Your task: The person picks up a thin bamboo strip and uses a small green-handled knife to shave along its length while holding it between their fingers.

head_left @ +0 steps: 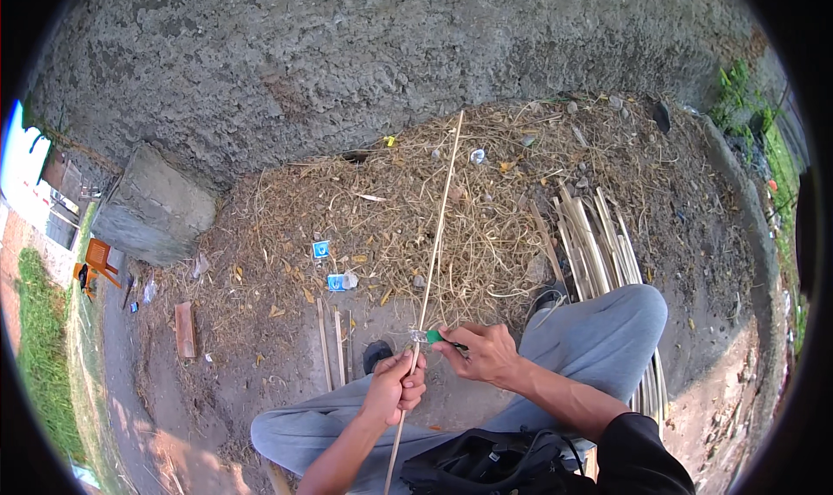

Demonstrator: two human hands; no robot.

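A long, thin bamboo strip (444, 209) runs from between my legs up to the foot of the wall. My left hand (395, 391) is closed around its lower part, with the thumb on top. In my closed right hand (483, 353) is a small green-handled cutting tool (433, 336). Its metal end meets the strip just above my left fingers; the exact shape of the blade is too small to make out. Curled shavings (486, 256) lie in a heap on the ground beyond my hands.
A bundle of pale strips (594, 239) lies by my right leg, and a few short strips (338, 343) rest by my left foot. Two blue packets (337, 282) sit left of the shavings. A rough wall (364, 61), a concrete block (160, 204) and a brick (185, 330) stand around.
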